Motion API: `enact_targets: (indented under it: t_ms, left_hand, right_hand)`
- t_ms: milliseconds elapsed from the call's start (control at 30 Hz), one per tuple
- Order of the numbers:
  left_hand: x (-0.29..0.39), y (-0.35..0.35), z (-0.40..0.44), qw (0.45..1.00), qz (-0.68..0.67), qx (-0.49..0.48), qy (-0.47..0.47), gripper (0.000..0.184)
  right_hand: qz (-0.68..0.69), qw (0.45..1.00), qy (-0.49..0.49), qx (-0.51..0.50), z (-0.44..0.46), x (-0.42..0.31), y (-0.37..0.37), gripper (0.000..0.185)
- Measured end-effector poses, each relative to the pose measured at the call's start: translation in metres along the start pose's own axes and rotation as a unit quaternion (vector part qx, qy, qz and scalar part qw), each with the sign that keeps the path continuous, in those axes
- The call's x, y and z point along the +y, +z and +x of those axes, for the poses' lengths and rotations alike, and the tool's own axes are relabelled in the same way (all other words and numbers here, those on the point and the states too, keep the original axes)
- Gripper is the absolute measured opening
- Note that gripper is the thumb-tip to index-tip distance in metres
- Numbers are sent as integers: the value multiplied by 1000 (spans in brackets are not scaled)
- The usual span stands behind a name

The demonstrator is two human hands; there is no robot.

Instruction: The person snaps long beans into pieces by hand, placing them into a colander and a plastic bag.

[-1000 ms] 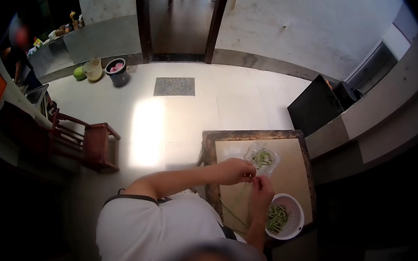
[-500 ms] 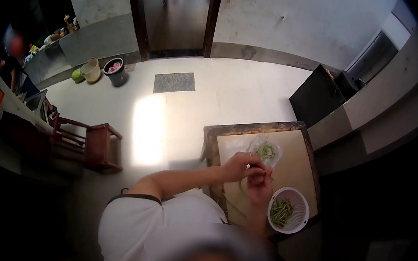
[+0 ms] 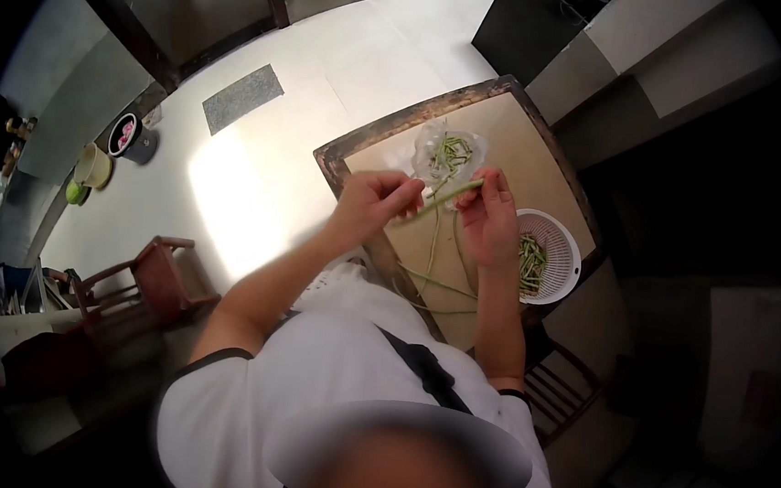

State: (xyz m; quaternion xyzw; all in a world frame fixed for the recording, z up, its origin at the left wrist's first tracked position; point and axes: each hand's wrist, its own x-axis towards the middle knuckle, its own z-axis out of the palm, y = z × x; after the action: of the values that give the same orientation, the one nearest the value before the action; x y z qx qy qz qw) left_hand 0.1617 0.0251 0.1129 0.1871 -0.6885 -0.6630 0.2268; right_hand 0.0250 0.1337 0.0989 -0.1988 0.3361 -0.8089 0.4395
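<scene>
A green bean [image 3: 449, 194] is stretched between my two hands above the table. My left hand [image 3: 374, 204] is closed around its left end, and my right hand [image 3: 489, 217] pinches the other end. Behind them, a clear plastic bag [image 3: 424, 148] holds green bean pieces [image 3: 454, 150]. Cut green pieces [image 3: 530, 262] lie in a white strainer basket [image 3: 566, 255] to the right of my right wrist. Several long beans [image 3: 438, 283] lie on the tabletop [image 3: 531, 154] below my hands.
A wooden chair [image 3: 161, 274] stands at the left, and part of another [image 3: 565, 383] shows below the table's right side. Two buckets [image 3: 133, 140] [image 3: 94, 167] and a green melon [image 3: 76, 193] are on the floor. A black cabinet [image 3: 524, 25] stands beyond the table.
The view has turned and moved closer over the table. My hands, close together earlier, are now apart with a long bean stretched between them.
</scene>
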Motion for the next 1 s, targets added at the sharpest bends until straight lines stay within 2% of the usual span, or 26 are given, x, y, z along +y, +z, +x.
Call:
enact_targets:
  t_ms: [33, 133, 167, 200, 267, 300, 333, 400, 433, 467, 533, 567, 633, 667, 767, 900, 967, 1000]
  left_hand:
    - [1, -1, -3, 994, -66, -52, -76, 20]
    - [-9, -14, 1, 997, -28, 5, -74, 26]
    - [-17, -21, -1, 988, -26, -85, -124, 30]
    - [-20, -17, -5, 988, -26, -87, -124, 30]
    - [-22, -3, -12, 910, -252, -210, -251, 40]
    - [-29, 2, -9, 882, -324, -218, -264, 50]
    - [-32, 5, -4, 882, -324, -216, -265, 50]
    - [-37, 3, 16, 827, -488, -69, -268, 49]
    - [-46, -6, 27, 776, -576, -76, -246, 43]
    - [-56, -16, 38, 776, -576, -74, -246, 43]
    - [-73, -33, 55, 804, -563, -7, -189, 31]
    - [-71, -35, 59, 803, -564, -5, -192, 31]
    - [-61, -35, 63, 830, -520, 9, -200, 18]
    - [-58, -33, 63, 829, -521, 10, -206, 18]
    - [-55, -27, 68, 869, -462, -21, -175, 14]
    - [-50, -19, 66, 886, -425, -35, -179, 15]
    - [-47, -13, 64, 927, -327, -35, -178, 16]
    - [-43, -10, 63, 927, -327, -35, -178, 16]
  right_hand:
    - [5, 1000, -9, 9, 0, 2, 1, 12]
    - [-15, 998, -53, 24, -2, 5, 2, 11]
    - [-15, 998, -55, 26, -2, 5, 2, 11]
    - [-2, 998, -52, 39, -1, 4, 2, 10]
    - [12, 997, -49, 52, -2, 4, 2, 9]
    - [-1, 999, -27, 33, -4, 5, 1, 8]
    - [-14, 1000, -4, 14, -8, 7, 2, 8]
    - [-56, 998, 18, -3, -18, 13, -1, 8]
    - [-100, 994, 38, -22, -23, 16, -3, 8]
    - [-100, 994, 40, -22, -29, 18, -6, 8]
    - [-16, 991, 131, -4, -38, 19, -13, 11]
    - [-14, 991, 134, -1, -40, 21, -14, 11]
    - [56, 982, 179, 13, -46, 25, -15, 17]
    - [58, 982, 181, 18, -48, 27, -15, 17]
    - [113, 976, 185, -2, -47, 23, -8, 21]
    - [56, 978, 200, 18, -43, 17, 6, 22]
    - [24, 979, 199, 29, -40, 21, 5, 21]
    - [-119, 976, 179, 34, -39, 28, -1, 18]
